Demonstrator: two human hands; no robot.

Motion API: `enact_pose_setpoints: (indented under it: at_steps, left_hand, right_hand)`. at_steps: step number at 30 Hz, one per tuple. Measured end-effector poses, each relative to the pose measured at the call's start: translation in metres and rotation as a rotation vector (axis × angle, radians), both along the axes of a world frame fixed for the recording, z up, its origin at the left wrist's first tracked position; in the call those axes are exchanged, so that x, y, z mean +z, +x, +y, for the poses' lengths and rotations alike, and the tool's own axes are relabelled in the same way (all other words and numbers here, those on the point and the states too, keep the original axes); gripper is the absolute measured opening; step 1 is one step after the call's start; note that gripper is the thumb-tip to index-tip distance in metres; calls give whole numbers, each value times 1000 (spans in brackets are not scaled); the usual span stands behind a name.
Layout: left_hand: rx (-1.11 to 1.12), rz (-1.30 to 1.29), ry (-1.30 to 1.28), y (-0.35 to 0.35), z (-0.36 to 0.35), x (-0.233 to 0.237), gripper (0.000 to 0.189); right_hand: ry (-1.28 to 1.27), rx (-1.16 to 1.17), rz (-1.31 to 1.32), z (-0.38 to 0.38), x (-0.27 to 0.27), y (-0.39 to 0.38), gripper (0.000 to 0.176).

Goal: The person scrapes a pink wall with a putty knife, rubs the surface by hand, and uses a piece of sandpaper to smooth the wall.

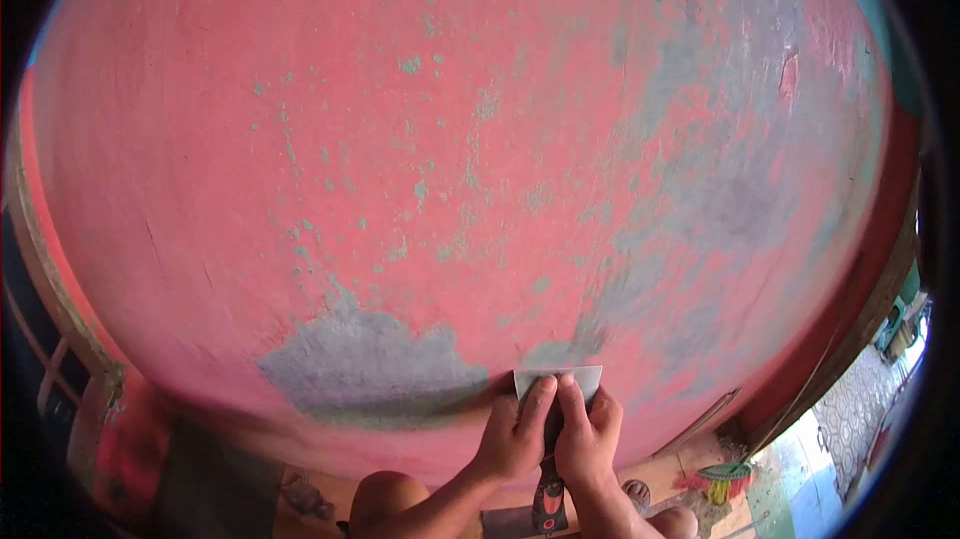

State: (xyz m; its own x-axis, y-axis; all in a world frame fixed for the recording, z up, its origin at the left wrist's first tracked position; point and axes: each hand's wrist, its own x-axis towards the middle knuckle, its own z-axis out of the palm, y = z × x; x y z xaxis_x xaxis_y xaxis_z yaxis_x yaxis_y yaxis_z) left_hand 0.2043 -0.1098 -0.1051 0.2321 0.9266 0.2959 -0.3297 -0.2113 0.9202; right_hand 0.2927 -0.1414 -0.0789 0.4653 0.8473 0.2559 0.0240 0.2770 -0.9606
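My left hand [513, 439] and my right hand [590, 434] are closed side by side around the dark handle of a scraper [590, 376]. Both thumbs point up and press on the lower part of its flat metal blade. The blade's wide edge lies at the lower part of a wall [200, 189] with worn red-pink paint; whether it touches is hard to tell. To the left of the blade is a bare grey patch [370, 364]. Green specks and larger grey areas show through the paint above and to the right.
Below the hands are my bent knees [388, 499] and a dark object with a red mark [549, 507]. A broom head [725, 484] with yellow and red bristles lies on the tiled floor at lower right. A window frame [85, 409] stands at the left edge.
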Motion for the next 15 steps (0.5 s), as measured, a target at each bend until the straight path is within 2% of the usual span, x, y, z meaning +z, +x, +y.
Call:
enact_pose_setpoints:
  at_steps: [4,6,9,10,13,15]
  left_hand:
    - [-113,33,5,-10,2,-1,39]
    - [-184,12,47,-11,-1,7,37]
    - [37,-10,507,-13,7,-5,33]
    - [236,29,503,-10,6,-14,35]
    - [907,258,996,-11,7,-1,51]
    - [967,377,984,-14,10,8,63]
  right_hand:
    - [-24,101,133,-5,4,3,25]
    - [55,76,212,-9,14,9,24]
    - [157,-19,352,-13,36,35,24]
    - [211,-104,403,-15,55,36,27]
    - [286,-209,303,-19,84,69,30]
    - [340,-282,284,-18,97,83,29]
